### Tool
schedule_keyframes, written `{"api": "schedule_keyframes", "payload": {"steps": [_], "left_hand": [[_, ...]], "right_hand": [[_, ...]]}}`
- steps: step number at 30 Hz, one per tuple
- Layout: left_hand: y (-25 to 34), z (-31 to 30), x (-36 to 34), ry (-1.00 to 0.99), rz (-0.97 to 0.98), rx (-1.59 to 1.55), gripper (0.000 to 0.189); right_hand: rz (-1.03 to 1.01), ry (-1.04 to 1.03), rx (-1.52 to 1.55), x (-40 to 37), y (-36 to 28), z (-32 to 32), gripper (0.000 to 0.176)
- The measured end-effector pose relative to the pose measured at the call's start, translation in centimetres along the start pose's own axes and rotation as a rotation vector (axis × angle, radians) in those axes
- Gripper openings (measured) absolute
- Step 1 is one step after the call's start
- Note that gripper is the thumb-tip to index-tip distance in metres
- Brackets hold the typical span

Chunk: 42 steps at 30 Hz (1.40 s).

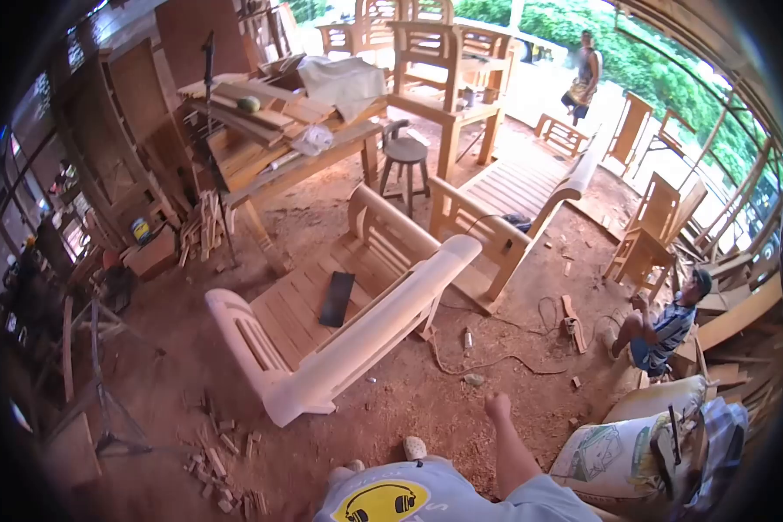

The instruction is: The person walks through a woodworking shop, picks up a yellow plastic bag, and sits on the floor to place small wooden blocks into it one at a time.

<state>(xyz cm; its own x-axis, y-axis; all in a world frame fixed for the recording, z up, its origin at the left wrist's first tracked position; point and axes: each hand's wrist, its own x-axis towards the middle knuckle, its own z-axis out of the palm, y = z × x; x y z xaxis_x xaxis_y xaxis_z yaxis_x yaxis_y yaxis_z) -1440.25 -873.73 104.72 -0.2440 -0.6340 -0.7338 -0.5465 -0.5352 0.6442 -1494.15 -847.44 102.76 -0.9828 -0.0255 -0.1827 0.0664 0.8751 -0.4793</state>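
Pale wooden bench point(378, 322) stands on a reddish-brown dirt floor point(418, 396), just ahead and to the left of the person wearing the camera. Its rounded back rail slants across the middle of the view, and a dark flat sheet point(337, 299) lies on its slatted seat. The person's right hand point(498, 405) reaches forward over the floor, apart from the bench. Its fingers look curled, but it is too small to tell whether they close on anything. The left hand is out of view.

Between the right hand and the furniture beyond, a cord point(496, 361) snakes over the dirt, near a small bottle point(468, 338). Behind the bench is a longer slatted bench point(513, 187) with a black object point(518, 223) on it. Farther left, a round stool point(405, 151) stands beside a worktable point(322, 155) piled with planks point(244, 122).

To the right, a seated person point(661, 331) in a cap is near bulging sacks point(593, 452). Another person point(585, 78) stands far back by greenery. At left are a tripod point(100, 391) and scattered wood scraps point(222, 470).
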Motion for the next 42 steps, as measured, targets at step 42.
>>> {"api": "schedule_keyframes", "payload": {"steps": [42], "left_hand": [[-16.0, -23.8, -2.7, 0.441, -0.384, -0.268, 0.027]], "right_hand": [[-1.167, -1.494, -0.531, -41.9, -45.0, 30.0, 0.038]]}}
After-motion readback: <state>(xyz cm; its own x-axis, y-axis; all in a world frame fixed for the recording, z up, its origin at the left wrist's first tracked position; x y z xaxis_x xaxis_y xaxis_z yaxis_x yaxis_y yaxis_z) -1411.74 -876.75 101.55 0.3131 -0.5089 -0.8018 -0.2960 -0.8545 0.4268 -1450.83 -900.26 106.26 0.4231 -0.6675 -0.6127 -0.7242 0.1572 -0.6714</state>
